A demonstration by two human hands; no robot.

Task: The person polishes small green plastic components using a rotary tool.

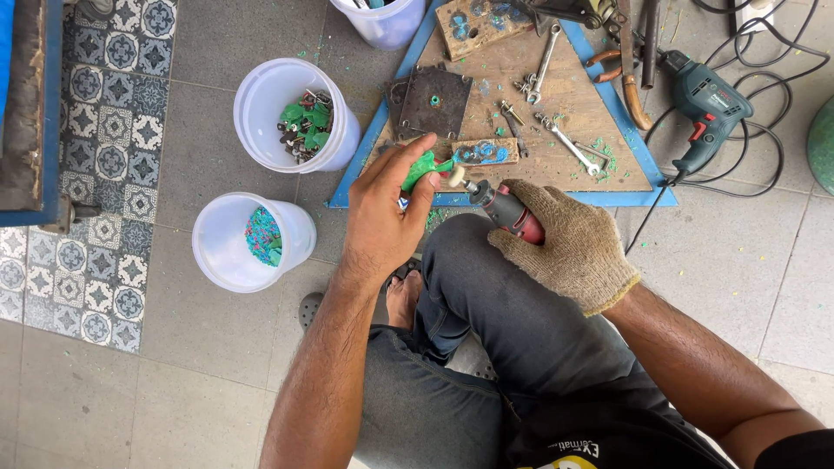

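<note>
Green piece point(423, 168) in left hand point(387, 217)

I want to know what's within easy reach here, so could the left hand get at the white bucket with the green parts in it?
Probably yes. The left hand is beside the white bucket with nothing between them, and the bucket is open-topped. But the hand is pinching a green piece, so it isn't free to grab.
</note>
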